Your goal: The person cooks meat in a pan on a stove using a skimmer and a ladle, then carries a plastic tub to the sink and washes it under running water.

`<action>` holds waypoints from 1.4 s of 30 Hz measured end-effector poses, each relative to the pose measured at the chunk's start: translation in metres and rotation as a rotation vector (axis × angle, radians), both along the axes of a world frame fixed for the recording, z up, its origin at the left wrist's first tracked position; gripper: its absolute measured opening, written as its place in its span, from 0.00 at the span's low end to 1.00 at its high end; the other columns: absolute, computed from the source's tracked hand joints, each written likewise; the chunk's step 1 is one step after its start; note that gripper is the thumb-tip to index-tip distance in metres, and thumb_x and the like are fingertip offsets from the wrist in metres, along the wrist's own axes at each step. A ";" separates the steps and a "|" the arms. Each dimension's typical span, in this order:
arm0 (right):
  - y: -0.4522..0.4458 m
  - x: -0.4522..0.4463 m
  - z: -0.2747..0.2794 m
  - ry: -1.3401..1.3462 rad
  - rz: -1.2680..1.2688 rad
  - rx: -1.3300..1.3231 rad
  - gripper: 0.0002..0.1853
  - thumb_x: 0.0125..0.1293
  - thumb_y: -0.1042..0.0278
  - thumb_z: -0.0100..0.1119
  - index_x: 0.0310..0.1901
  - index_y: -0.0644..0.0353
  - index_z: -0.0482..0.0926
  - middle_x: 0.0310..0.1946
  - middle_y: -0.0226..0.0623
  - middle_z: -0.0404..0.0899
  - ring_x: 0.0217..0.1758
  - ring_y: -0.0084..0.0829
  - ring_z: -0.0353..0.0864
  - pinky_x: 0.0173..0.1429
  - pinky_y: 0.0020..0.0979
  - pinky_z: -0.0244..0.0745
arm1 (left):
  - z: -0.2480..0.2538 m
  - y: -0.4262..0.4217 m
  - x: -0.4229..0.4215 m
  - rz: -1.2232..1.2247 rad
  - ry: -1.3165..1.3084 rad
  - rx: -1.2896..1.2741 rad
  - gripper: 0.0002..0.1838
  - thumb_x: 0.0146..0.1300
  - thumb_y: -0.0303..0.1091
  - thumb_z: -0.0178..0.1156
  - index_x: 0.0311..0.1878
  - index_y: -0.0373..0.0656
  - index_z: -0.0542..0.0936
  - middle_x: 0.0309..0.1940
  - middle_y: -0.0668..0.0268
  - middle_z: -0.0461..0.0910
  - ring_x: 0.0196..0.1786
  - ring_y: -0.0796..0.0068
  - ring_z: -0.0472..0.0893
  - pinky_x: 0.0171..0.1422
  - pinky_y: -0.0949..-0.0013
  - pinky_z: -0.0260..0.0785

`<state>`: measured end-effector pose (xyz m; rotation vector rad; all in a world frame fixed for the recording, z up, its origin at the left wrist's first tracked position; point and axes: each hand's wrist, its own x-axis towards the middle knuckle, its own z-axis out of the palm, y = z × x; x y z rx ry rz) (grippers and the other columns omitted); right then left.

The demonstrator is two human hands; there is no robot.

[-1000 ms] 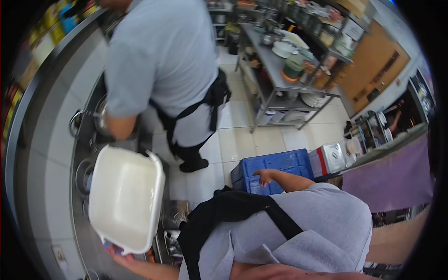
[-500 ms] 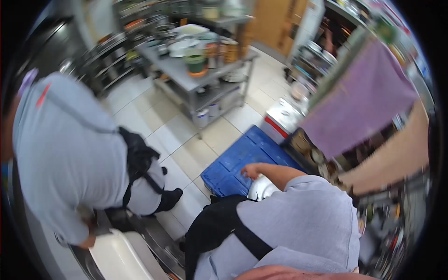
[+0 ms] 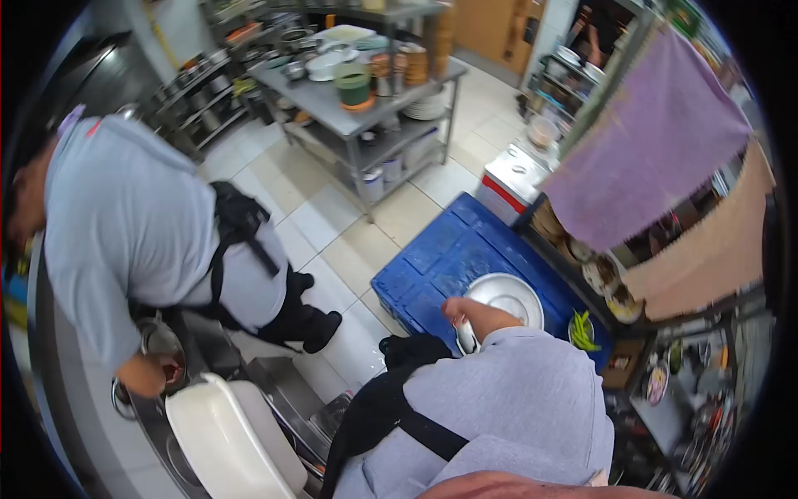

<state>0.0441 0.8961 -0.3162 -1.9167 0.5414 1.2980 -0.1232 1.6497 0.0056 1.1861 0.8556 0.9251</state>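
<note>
My right hand reaches over the blue crate, its fingers curled at the near left edge of a shiny round metal bowl. The forearm covers part of the bowl, and a further piece of bright metal shows just below the hand; I cannot tell whether it belongs to the same bowl. Green chillies sit in a small container to the right of the bowl. My left hand is outside the picture.
A co-worker bends over the counter at left, one hand at a metal pot. A white tub stands beside it. Behind are a steel table with dishes and a red-and-white box. A purple cloth hangs at right.
My right hand has gone from loosely spread fingers to curled ones at the bowl. More of the bowl and the chillies now show. The co-worker's arm has shifted from the tub to the pot.
</note>
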 end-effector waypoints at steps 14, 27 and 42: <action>0.164 0.194 0.153 -0.186 0.563 0.139 0.29 0.60 0.72 0.54 0.65 0.53 0.66 0.32 0.45 0.83 0.23 0.34 0.82 0.24 0.33 0.80 | 0.009 -0.011 -0.031 0.219 -0.181 -0.189 0.35 0.54 0.26 0.53 0.69 0.51 0.65 0.34 0.70 0.70 0.37 0.78 0.71 0.45 0.68 0.71; 0.069 0.099 0.065 -0.182 -0.017 0.246 0.19 0.47 0.74 0.61 0.45 0.54 0.81 0.30 0.38 0.81 0.33 0.43 0.82 0.41 0.49 0.79 | -0.011 0.016 -0.056 0.048 -0.145 -0.059 0.35 0.55 0.23 0.53 0.70 0.45 0.60 0.55 0.59 0.73 0.53 0.65 0.77 0.55 0.61 0.74; 0.036 0.178 0.071 -0.280 0.493 0.185 0.30 0.53 0.74 0.58 0.62 0.60 0.69 0.41 0.41 0.80 0.40 0.35 0.81 0.48 0.35 0.78 | 0.000 -0.019 -0.031 0.239 -0.308 -0.102 0.39 0.54 0.21 0.52 0.72 0.47 0.56 0.33 0.60 0.76 0.28 0.70 0.78 0.30 0.67 0.73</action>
